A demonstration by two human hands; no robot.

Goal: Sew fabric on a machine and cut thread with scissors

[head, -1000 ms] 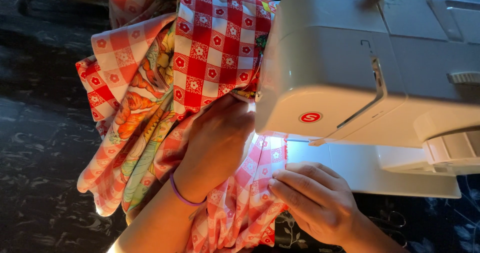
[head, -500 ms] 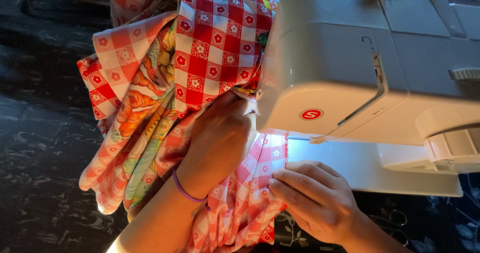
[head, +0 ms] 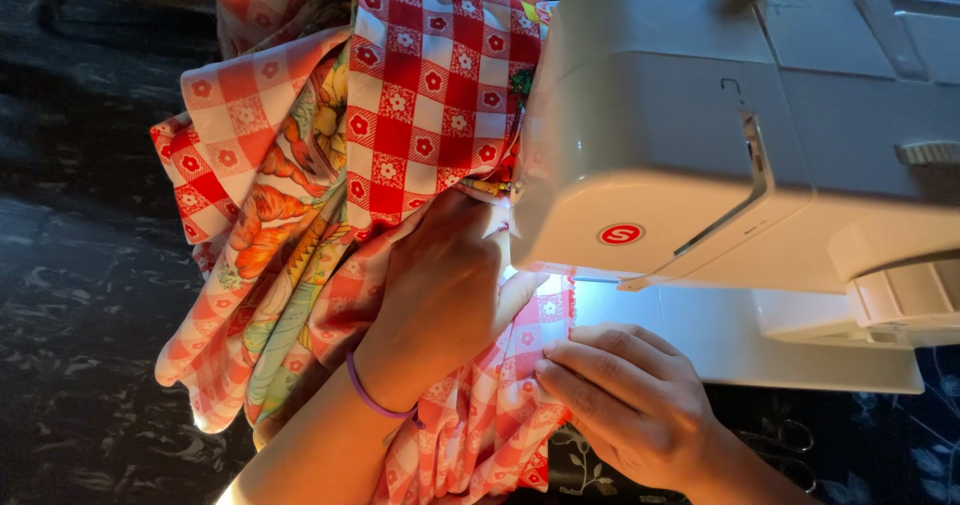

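Pressing down with my left hand (head: 440, 285), I have its palm flat on the red-and-white checked fabric (head: 430, 95) right beside the head of the one white sewing machine (head: 700, 135), fingers reaching in under the machine's near end where its lamp throws a bright patch; the grip there is not closed around anything, just spread and bearing on the cloth. My right hand (head: 625, 405) lies lower, fingers curled and laid on the folded edge of the same fabric where it meets the machine's flat white bed (head: 760, 345); whether those fingertips pinch the hem or only rest on it I cannot tell. One thin purple band (head: 375, 400) circles my left wrist. The checked fabric bunches up and away from the machine, spilling leftward over the desk (head: 80, 295), which is dark with a pale marbled pattern. Folded into the checks is one second layer of cloth, a yellow-and-orange print (head: 280, 235) showing between the red squares on the left side of the heap. So I count two hands, one machine, one wristband and two kinds of cloth in a single bundle, the bundle touching the machine.
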